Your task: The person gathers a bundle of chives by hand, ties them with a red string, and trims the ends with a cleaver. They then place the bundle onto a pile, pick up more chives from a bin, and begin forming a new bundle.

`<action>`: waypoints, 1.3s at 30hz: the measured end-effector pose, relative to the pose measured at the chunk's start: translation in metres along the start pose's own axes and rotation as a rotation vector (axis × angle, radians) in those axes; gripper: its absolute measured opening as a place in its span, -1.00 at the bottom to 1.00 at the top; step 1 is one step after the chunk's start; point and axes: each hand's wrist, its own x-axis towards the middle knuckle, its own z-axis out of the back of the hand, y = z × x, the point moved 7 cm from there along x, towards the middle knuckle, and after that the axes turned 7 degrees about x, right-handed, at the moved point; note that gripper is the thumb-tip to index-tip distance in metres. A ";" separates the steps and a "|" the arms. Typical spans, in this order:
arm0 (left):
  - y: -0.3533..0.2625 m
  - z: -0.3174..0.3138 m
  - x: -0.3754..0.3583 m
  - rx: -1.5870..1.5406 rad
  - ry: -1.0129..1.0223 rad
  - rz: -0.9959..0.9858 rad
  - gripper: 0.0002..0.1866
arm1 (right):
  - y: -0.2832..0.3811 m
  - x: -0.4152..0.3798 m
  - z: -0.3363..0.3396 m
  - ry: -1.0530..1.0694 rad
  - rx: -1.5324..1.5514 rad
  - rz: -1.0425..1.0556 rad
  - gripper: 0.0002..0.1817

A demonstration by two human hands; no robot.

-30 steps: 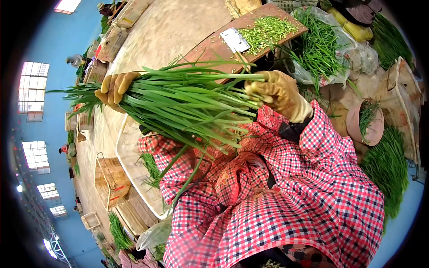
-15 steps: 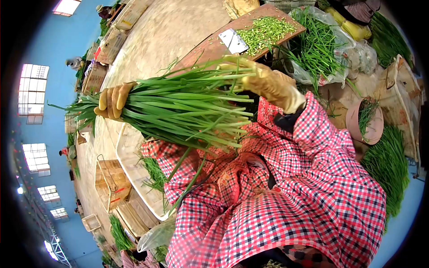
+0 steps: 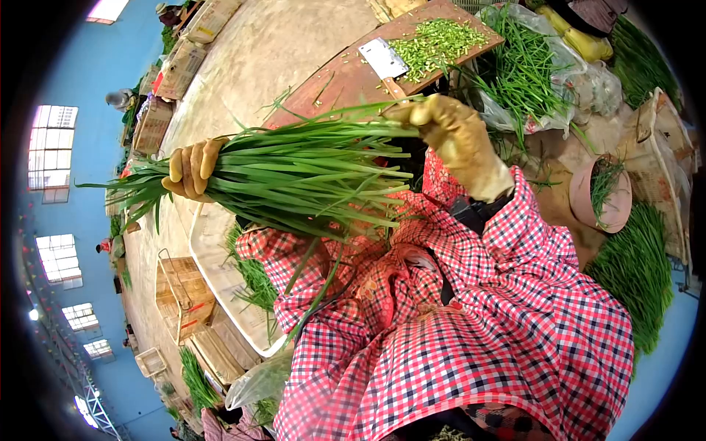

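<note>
A large bunch of garlic chives [image 3: 309, 173] stretches sideways in front of my chest, with the cut stalk ends to the right. My left hand [image 3: 193, 169], in a yellowish work glove, is wrapped around the leafy part. At the stalk ends, my right hand [image 3: 452, 136], gloved likewise, has its fingers bent and pinched on a few upper stalks. Beyond the bunch, a cleaver [image 3: 383, 59] with a wooden handle lies on a brown wooden board [image 3: 323, 84], beside a pile of short chopped stalk ends [image 3: 441, 44].
A plastic bag [image 3: 562, 81] full of loose chives stands beside the board. At right are a pink tub [image 3: 586, 198] and a heap of chives [image 3: 636, 272]. A white-rimmed tray [image 3: 220, 301] and a wooden crate [image 3: 182, 294] sit at left. Other people work along the blue wall [image 3: 92, 162].
My right hand has shifted slightly right and down, its fingers now more curled at the upper stalk ends. The cleaver's handle has come into view. My left hand keeps its hold.
</note>
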 end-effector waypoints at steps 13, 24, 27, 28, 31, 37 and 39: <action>0.001 0.008 -0.006 -0.034 -0.085 -0.054 -0.75 | -0.025 0.016 0.006 0.316 -0.364 -0.249 -0.13; 0.010 0.013 -0.015 -0.013 -0.115 -0.028 -0.74 | -0.031 0.012 0.006 0.067 -0.152 -0.066 -0.64; 0.010 0.016 -0.016 -0.022 -0.109 -0.024 -0.74 | -0.018 0.001 0.000 0.194 -0.175 0.118 -0.78; 0.009 0.016 -0.016 -0.024 -0.110 -0.025 -0.74 | -0.013 -0.002 0.010 0.192 -0.387 0.241 -0.68; 0.009 0.016 -0.016 -0.025 -0.111 -0.027 -0.73 | 0.002 -0.012 0.038 0.140 0.237 0.056 -0.89; 0.015 0.015 -0.019 -0.027 -0.116 -0.024 -0.73 | 0.041 -0.014 0.054 0.059 -0.637 -0.169 -0.59; 0.012 0.018 -0.017 -0.040 -0.118 -0.029 -0.73 | 0.015 -0.010 0.027 0.271 -0.510 -0.215 -0.45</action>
